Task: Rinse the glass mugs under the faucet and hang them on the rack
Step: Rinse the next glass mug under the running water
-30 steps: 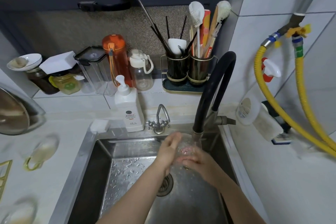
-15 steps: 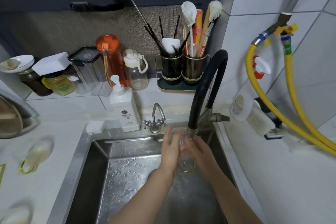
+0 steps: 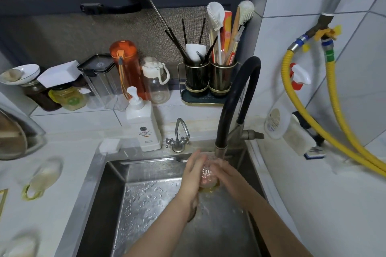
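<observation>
1. Since half a second ago, both hands remain clasped on the clear glass mug with a yellow handle (image 3: 207, 175), under the black gooseneck faucet (image 3: 234, 98).
2. The left hand (image 3: 193, 175) and right hand (image 3: 226, 175) curl their fingers round it, seemingly upright.
3. It sits near the steel sink (image 3: 100, 175) back-right corner; open basin lies left.

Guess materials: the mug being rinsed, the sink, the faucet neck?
Mug: looks like clear glass, since fingers show through it; its yellowish base rim could be tinted glass or plastic. Left hand and right hand wrap round it. Sink: brushed stainless steel, grey with dull reflections. Faucet neck: matte black, probably rubber or silicone hose, judging by its smooth bend, ending in a metal nozzle.
</observation>
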Action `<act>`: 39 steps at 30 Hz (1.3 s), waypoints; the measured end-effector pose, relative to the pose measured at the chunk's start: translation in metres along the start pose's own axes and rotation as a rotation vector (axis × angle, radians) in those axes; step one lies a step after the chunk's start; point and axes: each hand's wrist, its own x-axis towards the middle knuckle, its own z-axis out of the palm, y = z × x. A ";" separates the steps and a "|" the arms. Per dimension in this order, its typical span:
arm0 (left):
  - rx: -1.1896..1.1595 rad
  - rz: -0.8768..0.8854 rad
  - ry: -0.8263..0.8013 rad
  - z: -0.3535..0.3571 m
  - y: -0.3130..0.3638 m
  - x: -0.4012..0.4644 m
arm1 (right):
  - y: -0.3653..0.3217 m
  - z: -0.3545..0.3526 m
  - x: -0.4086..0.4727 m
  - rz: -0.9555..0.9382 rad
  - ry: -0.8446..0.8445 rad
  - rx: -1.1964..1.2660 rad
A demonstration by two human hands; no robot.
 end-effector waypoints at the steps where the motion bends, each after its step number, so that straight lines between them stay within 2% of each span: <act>1: -0.024 -0.047 -0.013 0.000 0.002 0.001 | 0.004 -0.003 0.003 0.032 -0.037 -0.076; 3: 0.000 -0.099 -0.048 0.000 0.000 0.002 | 0.001 -0.005 0.008 0.104 -0.084 -0.136; 4: 0.013 -0.117 -0.065 0.001 -0.001 0.003 | -0.004 -0.003 0.012 0.125 -0.067 -0.081; 6: 0.015 -0.122 -0.065 0.004 -0.002 0.005 | -0.004 -0.004 0.019 0.071 -0.003 0.035; 8: 0.003 -0.124 -0.087 0.000 0.001 0.010 | -0.010 0.000 0.014 0.005 0.005 0.025; 11: 0.040 -0.108 -0.099 -0.004 0.003 0.009 | 0.003 -0.004 0.005 0.072 -0.101 -0.062; 13: 0.037 -0.132 -0.081 -0.005 -0.004 0.008 | 0.007 -0.004 0.010 0.118 -0.062 -0.105; 16: 0.006 -0.166 -0.072 -0.005 -0.004 0.006 | -0.005 0.005 0.016 0.090 -0.006 -0.001; 18: 0.024 -0.164 -0.089 -0.011 0.003 0.008 | -0.007 0.006 0.012 0.076 -0.033 0.014; 20: 0.054 -0.177 -0.112 -0.015 0.006 0.009 | -0.002 0.003 0.003 0.095 -0.081 -0.105; 22: 0.075 -0.209 -0.112 -0.014 0.005 0.008 | 0.000 0.001 0.002 0.088 -0.055 -0.200; 26: 0.030 -0.222 -0.123 -0.013 0.005 0.007 | -0.008 0.007 0.008 0.067 -0.047 -0.101; 29: 0.029 -0.195 -0.114 -0.017 0.011 0.009 | -0.003 0.002 -0.001 0.029 -0.144 -0.177; 31: 0.038 -0.195 -0.120 -0.016 0.010 0.008 | 0.003 -0.002 -0.004 -0.019 -0.091 -0.245; 33: -0.011 -0.177 -0.089 -0.011 0.006 0.007 | 0.007 0.000 0.000 -0.066 0.056 -0.193; 35: -0.006 -0.103 -0.042 -0.009 0.003 0.005 | 0.004 0.007 0.004 -0.084 0.124 -0.127; 37: 0.224 0.075 0.013 -0.011 0.002 0.000 | 0.001 0.012 0.008 -0.071 0.153 -0.141; 39: 0.421 0.275 -0.026 -0.014 -0.001 -0.010 | -0.003 0.013 0.011 -0.050 0.203 -0.160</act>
